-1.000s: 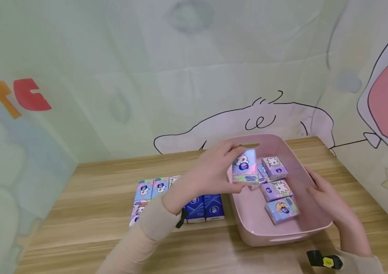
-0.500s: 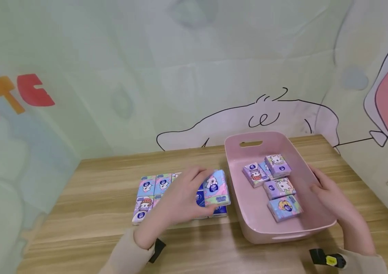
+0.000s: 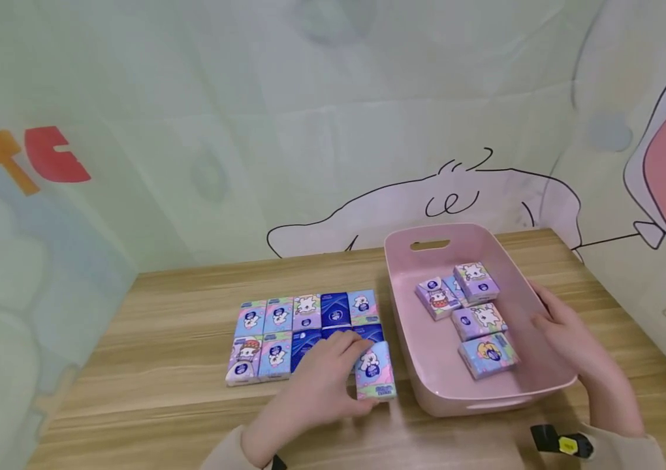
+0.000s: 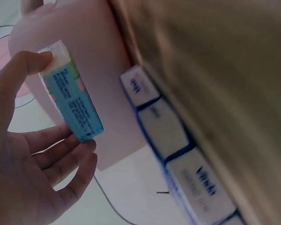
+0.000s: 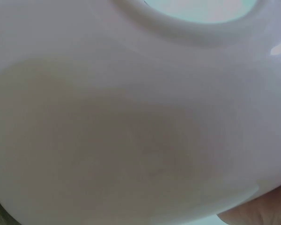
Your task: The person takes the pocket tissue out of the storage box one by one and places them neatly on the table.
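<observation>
My left hand (image 3: 318,382) pinches a small pink-and-blue tissue pack (image 3: 375,373) between thumb and fingertips, at the near right corner of the rows of packs on the table. In the left wrist view the tissue pack (image 4: 75,101) shows its printed side, thumb at one end and fingers at the other. Rows of blue and cartoon-printed packs (image 3: 276,356) lie side by side to its left, partly hidden by the hand. At the right, my right hand (image 3: 568,339) grips the side of a pink plastic bin (image 3: 441,365), thumb at the rim; its wall (image 5: 131,140) fills the right wrist view.
Several cartoon-printed tissue packs (image 3: 488,356) lie loosely inside the bin, some leaning on each other. The wooden table (image 3: 180,339) meets a printed cloth backdrop (image 3: 221,130) at the back and sides.
My left hand has carried the tissue pack out from over the bin, leftward and then toward the near edge, uncovering more of the rows. The right hand stays on the bin.
</observation>
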The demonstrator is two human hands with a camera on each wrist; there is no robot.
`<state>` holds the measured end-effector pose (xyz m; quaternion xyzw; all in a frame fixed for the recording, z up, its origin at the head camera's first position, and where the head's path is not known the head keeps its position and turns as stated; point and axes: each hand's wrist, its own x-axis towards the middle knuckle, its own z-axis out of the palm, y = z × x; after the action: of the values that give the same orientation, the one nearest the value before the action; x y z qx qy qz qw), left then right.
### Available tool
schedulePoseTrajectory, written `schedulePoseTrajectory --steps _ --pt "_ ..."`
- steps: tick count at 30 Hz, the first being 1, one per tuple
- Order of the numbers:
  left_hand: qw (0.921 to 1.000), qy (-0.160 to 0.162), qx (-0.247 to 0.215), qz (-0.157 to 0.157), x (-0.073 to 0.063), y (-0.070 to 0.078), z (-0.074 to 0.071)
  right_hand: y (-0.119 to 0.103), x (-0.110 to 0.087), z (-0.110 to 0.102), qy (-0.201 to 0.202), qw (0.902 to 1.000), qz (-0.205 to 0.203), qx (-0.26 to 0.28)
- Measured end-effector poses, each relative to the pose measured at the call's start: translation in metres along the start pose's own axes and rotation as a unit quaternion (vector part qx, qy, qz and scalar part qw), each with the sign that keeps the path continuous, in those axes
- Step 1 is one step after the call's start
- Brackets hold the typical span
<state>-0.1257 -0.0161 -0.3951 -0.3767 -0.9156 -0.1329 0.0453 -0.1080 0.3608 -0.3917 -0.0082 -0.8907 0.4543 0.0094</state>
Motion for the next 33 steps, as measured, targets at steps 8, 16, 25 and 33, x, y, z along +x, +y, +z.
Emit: schedulePoseTrajectory --steps 8,16,25,33 --pt "0.9993 -0.02 0.031 0.008 -0.007 0.006 0.016 0.0 -0.001 -0.001 0.002 1.0 -0.002 -0.007" --pt "0.9984 -0.015 0.055 0.007 -0.011 0.009 0.025 -0.001 -0.002 0.0 -0.002 1.0 0.002 0.001" --pt "0.9966 -0.013 0.08 0.015 -0.013 0.008 0.032 -0.002 -0.001 0.0 -0.003 1.0 -0.001 -0.004" --pt "0.9953 -0.014 0.094 0.02 -0.013 0.009 0.031 -0.003 -0.002 0.0 -0.009 0.9998 0.007 0.017"
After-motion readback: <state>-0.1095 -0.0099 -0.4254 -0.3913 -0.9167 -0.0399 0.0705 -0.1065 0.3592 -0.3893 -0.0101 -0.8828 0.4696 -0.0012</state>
